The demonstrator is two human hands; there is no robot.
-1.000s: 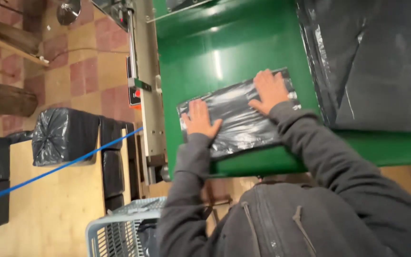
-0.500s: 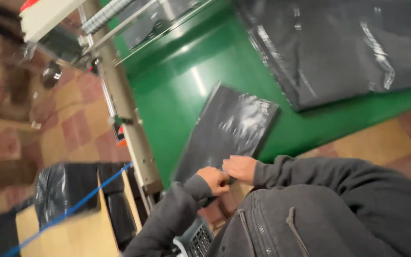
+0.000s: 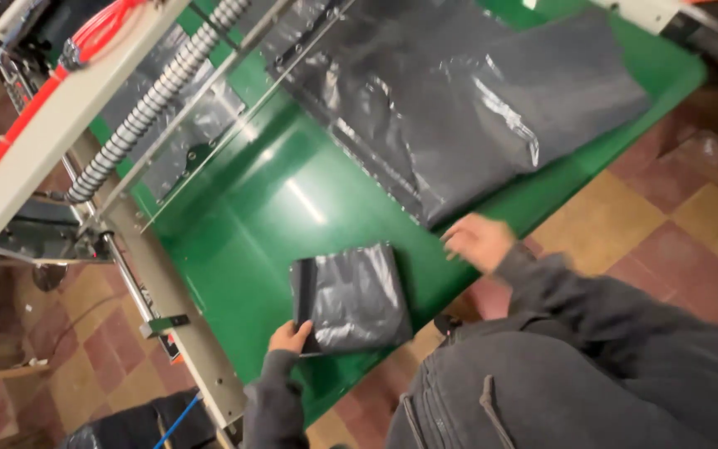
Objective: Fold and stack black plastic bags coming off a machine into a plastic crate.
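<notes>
A folded stack of grey plastic bags (image 3: 351, 298) lies on the green belt (image 3: 268, 208) near its front edge. My left hand (image 3: 290, 337) grips the stack's lower left corner. My right hand (image 3: 477, 240) hovers with fingers spread over the belt's front edge, just below a larger flat pile of grey plastic bags (image 3: 467, 100) spread across the belt further back. It holds nothing.
A white machine frame (image 3: 68, 100) with a grey corrugated hose (image 3: 155, 96) and red cables crosses the upper left. A metal side rail (image 3: 172, 312) borders the belt on the left. Tiled floor (image 3: 675, 208) lies to the right. A black bag (image 3: 139, 424) sits bottom left.
The grey bag stack has been folded smaller and now lies compact on the belt. My right hand has let go and moved right toward the larger pile; the view has swung.
</notes>
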